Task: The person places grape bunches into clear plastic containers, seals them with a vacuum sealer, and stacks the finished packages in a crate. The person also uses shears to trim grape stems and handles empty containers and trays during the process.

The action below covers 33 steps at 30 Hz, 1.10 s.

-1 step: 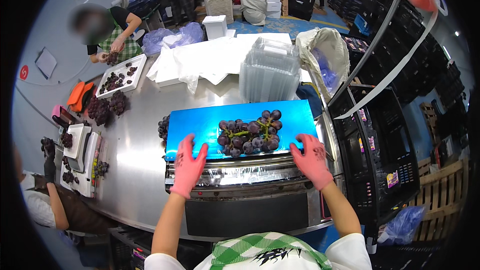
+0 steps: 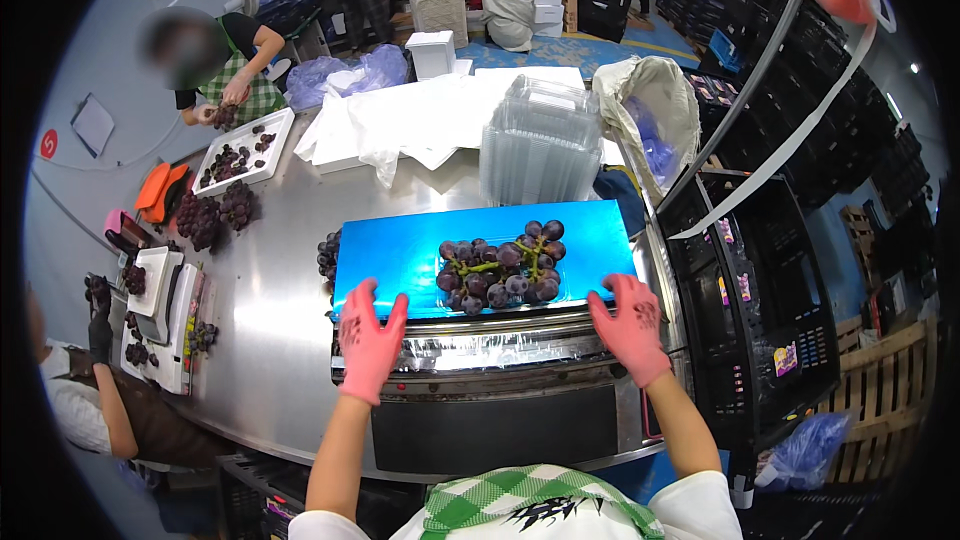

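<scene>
A bunch of dark purple grapes (image 2: 500, 265) with green stems lies in a shallow clear tray (image 2: 562, 290) on a shiny blue flat surface (image 2: 390, 245). In front of that surface runs a metal wrapping station with a strip of clear film (image 2: 500, 348) across it. My left hand (image 2: 370, 340), in a pink glove, is over the front left corner of the blue surface, thumb and fingers apart. My right hand (image 2: 630, 330), gloved alike, is at the front right corner with its fingers spread. Neither hand holds anything visible; whether the fingertips touch the film cannot be made out.
A stack of clear clamshell boxes (image 2: 540, 145) stands behind the blue surface, beside white sheets (image 2: 400, 120). Black crates (image 2: 760, 310) are at right. At left are loose grape bunches (image 2: 203, 220), a scale (image 2: 155, 285) and two people working, one with grapes in hand.
Both my hands have drawn slightly nearer to me and a little outward. The grapes and tray look almost unmoved.
</scene>
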Each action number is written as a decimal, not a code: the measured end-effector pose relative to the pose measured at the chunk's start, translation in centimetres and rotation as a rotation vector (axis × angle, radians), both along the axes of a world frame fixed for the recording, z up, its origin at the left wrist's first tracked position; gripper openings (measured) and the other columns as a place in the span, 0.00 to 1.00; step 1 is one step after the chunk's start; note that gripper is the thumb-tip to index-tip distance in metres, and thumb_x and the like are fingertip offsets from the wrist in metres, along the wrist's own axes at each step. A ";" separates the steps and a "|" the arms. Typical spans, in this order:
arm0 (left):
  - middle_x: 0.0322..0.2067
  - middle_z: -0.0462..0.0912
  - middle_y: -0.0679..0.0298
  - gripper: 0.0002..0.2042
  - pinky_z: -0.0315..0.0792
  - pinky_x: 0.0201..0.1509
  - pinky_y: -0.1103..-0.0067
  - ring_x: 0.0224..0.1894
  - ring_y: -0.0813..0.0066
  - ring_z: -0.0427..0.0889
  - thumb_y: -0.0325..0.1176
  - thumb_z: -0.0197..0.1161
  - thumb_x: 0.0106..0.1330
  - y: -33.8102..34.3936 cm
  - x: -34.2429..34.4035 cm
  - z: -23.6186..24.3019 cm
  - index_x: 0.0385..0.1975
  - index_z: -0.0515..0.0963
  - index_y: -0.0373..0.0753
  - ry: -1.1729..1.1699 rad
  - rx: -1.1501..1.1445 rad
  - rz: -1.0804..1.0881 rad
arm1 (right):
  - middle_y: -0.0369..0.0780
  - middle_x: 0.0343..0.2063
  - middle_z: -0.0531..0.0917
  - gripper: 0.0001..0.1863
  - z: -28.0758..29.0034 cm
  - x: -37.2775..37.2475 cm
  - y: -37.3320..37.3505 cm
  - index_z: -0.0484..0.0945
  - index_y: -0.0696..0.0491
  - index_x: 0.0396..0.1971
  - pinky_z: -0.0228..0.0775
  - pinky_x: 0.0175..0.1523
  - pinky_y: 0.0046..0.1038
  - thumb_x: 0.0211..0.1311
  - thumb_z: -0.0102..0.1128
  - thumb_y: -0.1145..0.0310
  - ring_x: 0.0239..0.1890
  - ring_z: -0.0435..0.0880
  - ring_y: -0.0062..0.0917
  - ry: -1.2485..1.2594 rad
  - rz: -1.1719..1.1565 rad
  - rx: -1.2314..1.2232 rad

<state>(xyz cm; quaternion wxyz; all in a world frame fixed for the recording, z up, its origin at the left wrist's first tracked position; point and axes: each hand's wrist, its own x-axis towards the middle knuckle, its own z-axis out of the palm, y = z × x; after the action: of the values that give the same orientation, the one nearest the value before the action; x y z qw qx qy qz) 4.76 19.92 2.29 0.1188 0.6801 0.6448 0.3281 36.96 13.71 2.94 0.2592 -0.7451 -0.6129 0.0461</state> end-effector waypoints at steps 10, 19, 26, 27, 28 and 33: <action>0.37 0.70 0.60 0.22 0.57 0.51 0.65 0.47 0.61 0.64 0.57 0.60 0.50 -5.4 -1.3 -3.3 0.26 0.79 0.40 0.402 -0.201 0.176 | 0.41 0.41 0.71 0.15 -4.3 0.1 -5.9 0.81 0.45 0.30 0.49 0.58 0.42 0.49 0.60 0.50 0.49 0.64 0.37 -0.117 -0.225 -0.151; 0.35 0.76 0.67 0.13 0.66 0.41 0.78 0.43 0.66 0.70 0.43 0.63 0.51 -3.0 -5.2 -7.0 0.20 0.78 0.38 -0.429 -0.335 0.212 | 0.38 0.33 0.73 0.10 -2.1 1.1 -6.2 0.79 0.57 0.23 0.62 0.42 0.22 0.52 0.57 0.65 0.33 0.72 0.21 1.100 -0.160 0.127; 0.32 0.75 0.63 0.12 0.74 0.43 0.68 0.39 0.67 0.76 0.39 0.49 0.66 -7.8 -5.3 7.6 0.28 0.69 0.37 -1.268 -0.651 -0.219 | 0.40 0.29 0.76 0.13 7.6 2.3 -12.3 0.68 0.57 0.37 0.69 0.52 0.43 0.60 0.53 0.63 0.39 0.79 0.35 1.677 0.035 -0.017; 0.33 0.76 0.61 0.13 0.72 0.50 0.61 0.42 0.60 0.77 0.40 0.48 0.67 -7.3 -6.8 7.8 0.26 0.66 0.36 -1.215 -0.589 -0.309 | 0.41 0.31 0.77 0.13 8.1 2.9 -12.4 0.69 0.58 0.35 0.70 0.50 0.41 0.59 0.55 0.63 0.39 0.79 0.34 1.662 0.069 0.034; 0.34 0.77 0.56 0.15 0.73 0.46 0.69 0.39 0.64 0.78 0.41 0.47 0.67 -7.6 -6.0 9.6 0.26 0.67 0.36 -1.202 -0.470 -0.284 | 0.42 0.32 0.78 0.13 8.9 2.6 -12.1 0.69 0.57 0.34 0.70 0.50 0.40 0.59 0.55 0.63 0.38 0.79 0.33 1.614 0.115 0.136; 0.32 0.81 0.60 0.15 0.57 0.26 0.85 0.33 0.84 0.75 0.44 0.49 0.67 -1.1 -4.2 14.2 0.24 0.66 0.39 -1.005 -0.058 -0.333 | 0.44 0.35 0.79 0.14 12.2 2.9 -6.0 0.66 0.56 0.34 0.67 0.53 0.33 0.60 0.52 0.60 0.42 0.79 0.32 1.214 0.239 0.648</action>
<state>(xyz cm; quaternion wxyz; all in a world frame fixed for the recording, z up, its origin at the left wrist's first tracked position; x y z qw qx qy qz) 0.53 18.82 16.50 0.4823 0.5286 0.4005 0.5723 39.86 7.76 15.18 0.7583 -0.4001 -0.4202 0.2972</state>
